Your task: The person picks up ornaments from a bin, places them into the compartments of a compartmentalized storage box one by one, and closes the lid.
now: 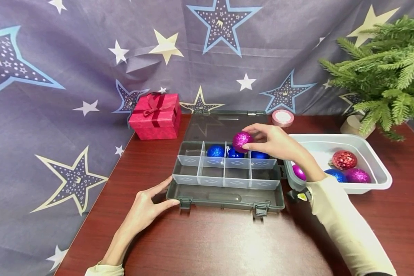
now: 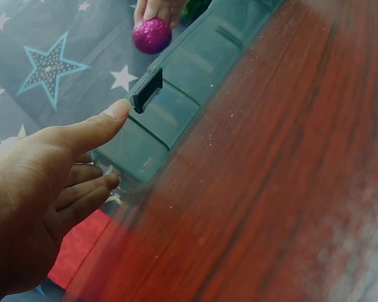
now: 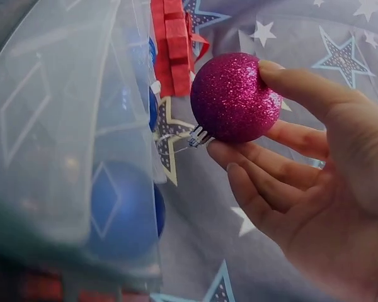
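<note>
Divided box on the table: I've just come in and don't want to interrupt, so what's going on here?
A person is working with both hands at the open divided box. Their right hand holds a glittery magenta ball above the back row, where three blue balls sit in separate compartments. Their left hand touches the box's near left corner. A red ball and other balls lie in the white tub to the right.

Festive tabletop (image 1: 200, 245) set, starry backdrop (image 1: 96, 76) (creased), evergreen (image 1: 393, 69)
</note>
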Demonstrator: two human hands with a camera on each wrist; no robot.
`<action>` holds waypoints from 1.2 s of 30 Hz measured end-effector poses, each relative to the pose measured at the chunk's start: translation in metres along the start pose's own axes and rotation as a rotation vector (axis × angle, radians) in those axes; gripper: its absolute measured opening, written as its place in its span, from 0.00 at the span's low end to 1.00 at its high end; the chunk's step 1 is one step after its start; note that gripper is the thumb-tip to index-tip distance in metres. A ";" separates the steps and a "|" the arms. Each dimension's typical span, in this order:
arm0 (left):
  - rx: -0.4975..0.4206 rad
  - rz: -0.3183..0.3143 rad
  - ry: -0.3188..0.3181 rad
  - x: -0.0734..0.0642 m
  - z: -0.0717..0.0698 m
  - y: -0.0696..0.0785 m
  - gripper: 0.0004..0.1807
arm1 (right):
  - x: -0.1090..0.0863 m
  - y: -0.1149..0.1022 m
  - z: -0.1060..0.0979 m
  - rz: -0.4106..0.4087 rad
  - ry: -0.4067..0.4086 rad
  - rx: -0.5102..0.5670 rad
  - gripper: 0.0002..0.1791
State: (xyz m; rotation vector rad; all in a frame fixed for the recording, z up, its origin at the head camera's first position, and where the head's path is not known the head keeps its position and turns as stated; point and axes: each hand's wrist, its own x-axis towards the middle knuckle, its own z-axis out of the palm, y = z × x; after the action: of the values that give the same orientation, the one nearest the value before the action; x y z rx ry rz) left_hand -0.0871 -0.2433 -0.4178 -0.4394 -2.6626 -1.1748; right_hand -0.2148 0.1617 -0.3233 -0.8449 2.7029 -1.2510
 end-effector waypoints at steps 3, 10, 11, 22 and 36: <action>0.001 0.000 0.001 0.000 0.000 0.000 0.40 | 0.009 -0.004 0.006 -0.008 -0.010 -0.006 0.27; -0.013 -0.008 -0.003 0.000 -0.001 0.000 0.40 | 0.027 -0.013 0.023 -0.047 -0.044 0.020 0.26; -0.013 -0.007 -0.003 0.000 -0.001 0.000 0.40 | 0.030 -0.014 0.026 -0.053 -0.051 0.023 0.26; -0.015 -0.004 -0.003 -0.001 -0.002 -0.001 0.40 | 0.060 -0.025 0.053 -0.082 -0.090 0.058 0.27; -0.008 0.005 -0.015 0.000 -0.001 -0.003 0.41 | 0.083 -0.039 0.082 -0.083 -0.111 0.071 0.26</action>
State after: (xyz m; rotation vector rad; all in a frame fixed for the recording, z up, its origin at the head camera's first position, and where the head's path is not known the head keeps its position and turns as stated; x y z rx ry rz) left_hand -0.0876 -0.2461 -0.4188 -0.4580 -2.6690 -1.1851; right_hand -0.2465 0.0433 -0.3348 -0.9965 2.5459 -1.2667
